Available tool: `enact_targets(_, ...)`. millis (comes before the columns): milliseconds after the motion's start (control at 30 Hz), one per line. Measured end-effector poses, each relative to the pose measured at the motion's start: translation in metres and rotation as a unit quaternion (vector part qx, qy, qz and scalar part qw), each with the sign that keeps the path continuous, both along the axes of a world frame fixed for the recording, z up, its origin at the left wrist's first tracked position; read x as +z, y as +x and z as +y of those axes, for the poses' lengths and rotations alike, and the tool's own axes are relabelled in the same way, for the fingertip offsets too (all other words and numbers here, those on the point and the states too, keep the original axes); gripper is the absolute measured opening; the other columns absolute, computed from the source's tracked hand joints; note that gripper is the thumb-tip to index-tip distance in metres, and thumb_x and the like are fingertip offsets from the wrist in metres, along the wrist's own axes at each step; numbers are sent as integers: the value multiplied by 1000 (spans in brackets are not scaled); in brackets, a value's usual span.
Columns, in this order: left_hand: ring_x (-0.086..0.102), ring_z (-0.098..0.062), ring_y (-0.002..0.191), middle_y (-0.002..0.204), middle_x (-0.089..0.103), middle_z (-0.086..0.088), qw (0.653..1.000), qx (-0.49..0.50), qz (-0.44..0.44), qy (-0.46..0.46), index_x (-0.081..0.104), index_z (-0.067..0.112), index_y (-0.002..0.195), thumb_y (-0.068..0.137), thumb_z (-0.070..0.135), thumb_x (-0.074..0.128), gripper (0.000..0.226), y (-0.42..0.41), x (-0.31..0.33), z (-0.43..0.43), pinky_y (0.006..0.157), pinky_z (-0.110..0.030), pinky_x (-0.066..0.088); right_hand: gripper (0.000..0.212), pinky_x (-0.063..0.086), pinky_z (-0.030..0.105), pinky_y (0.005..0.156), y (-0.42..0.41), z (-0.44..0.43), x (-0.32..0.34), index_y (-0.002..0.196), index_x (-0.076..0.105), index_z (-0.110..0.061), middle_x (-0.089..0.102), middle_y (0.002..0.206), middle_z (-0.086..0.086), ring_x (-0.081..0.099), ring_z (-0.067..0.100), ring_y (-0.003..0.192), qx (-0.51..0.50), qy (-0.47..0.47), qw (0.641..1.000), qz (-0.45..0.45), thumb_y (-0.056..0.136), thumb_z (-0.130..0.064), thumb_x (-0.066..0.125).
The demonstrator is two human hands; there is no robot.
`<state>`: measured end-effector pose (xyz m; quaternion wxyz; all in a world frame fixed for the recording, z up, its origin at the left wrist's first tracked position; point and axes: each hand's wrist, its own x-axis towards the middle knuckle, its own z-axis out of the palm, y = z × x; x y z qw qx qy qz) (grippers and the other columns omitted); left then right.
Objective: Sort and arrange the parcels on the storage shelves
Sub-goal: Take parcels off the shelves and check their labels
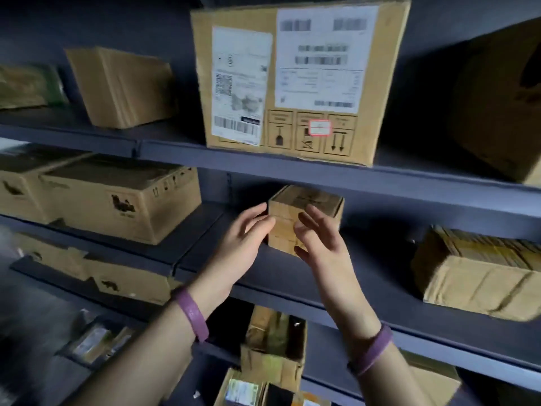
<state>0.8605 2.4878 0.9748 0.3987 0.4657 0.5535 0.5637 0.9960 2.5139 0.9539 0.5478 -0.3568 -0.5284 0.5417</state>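
Note:
A small brown cardboard parcel (313, 203) stands on the middle dark shelf (366, 288). My left hand (244, 244) is at its left front edge, fingers spread and touching the box face. My right hand (319, 244) is in front of its right half, fingers apart over the face. Neither hand wraps around the parcel. Both wrists wear purple bands. A large labelled carton (298, 80) sits on the shelf above, overhanging the edge slightly.
Printed cartons (123, 200) fill the middle shelf at left, and a taped bundle (480, 273) lies at right. The top shelf holds a tilted box (123, 86) and a big carton (503, 106) at right. Small boxes (272, 347) stand below.

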Motion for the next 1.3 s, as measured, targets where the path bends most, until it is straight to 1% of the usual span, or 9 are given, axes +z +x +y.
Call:
enact_targets(267,57,6,107,110,62,23,1000,25,6,11,58,34,124,93,31,58,31,-144,7,5,97,-23,41,45,41,36,112,-143,9,4,137,50,-32,54,129,-26,52,-7,121,28,23,999,-32,93,-25,61)
enact_targets(433,57,-1,113,118,62,19,1000,1,18,10,60,42,116,91,34,60,25,-234,4,-3,104,-30,42,39,40,37,112,-229,-7,2,128,51,-37,54,134,-16,51,-1,125,8,26,999,-33,94,-22,61)
enact_targets(567,56,-3,117,122,61,23,999,-28,33,23,60,49,113,90,41,59,25,-312,5,-22,106,-35,42,38,43,31,108,-301,-26,6,127,53,-35,55,135,-13,57,-11,112,-15,37,999,-26,93,-21,61)
enact_targets(667,56,-1,115,122,61,24,997,-41,50,29,59,51,114,89,43,59,25,-381,13,-40,108,-37,40,38,44,33,107,-367,-43,16,128,54,-33,57,133,-10,56,-4,117,-29,41,998,-25,93,-20,61)
enact_targets(800,55,-7,119,128,58,18,998,-27,51,34,59,52,113,88,44,60,26,-460,33,-53,109,-41,39,35,42,40,110,-445,-58,33,119,55,-43,58,130,-15,56,4,121,-27,58,997,-40,89,-29,65)
enact_targets(967,57,-3,114,129,59,13,997,-21,38,58,59,46,117,90,37,60,28,-538,56,-53,108,-35,40,48,43,40,108,-523,-55,56,130,52,-42,56,133,-18,54,-2,120,-15,89,994,-56,83,-41,64)
enact_targets(1133,57,0,111,114,62,20,996,-11,16,89,58,40,119,92,31,58,28,-611,81,-40,105,-30,41,42,45,33,106,-588,-33,75,130,51,-40,56,134,-15,55,0,121,-2,127,991,-52,92,-29,63)
enact_targets(1200,58,-1,109,118,63,16,994,10,25,107,58,38,122,93,30,57,30,-643,91,-33,106,-31,41,42,45,32,104,-615,-20,84,129,50,-42,55,135,-14,55,2,121,6,144,988,-52,91,-30,63)
enact_targets(1300,57,0,111,123,61,16,987,39,56,146,56,40,123,93,32,57,31,-693,105,-23,102,-29,43,44,41,35,110,-656,3,99,133,49,-39,53,139,-11,52,5,126,17,169,984,-47,91,-30,63)
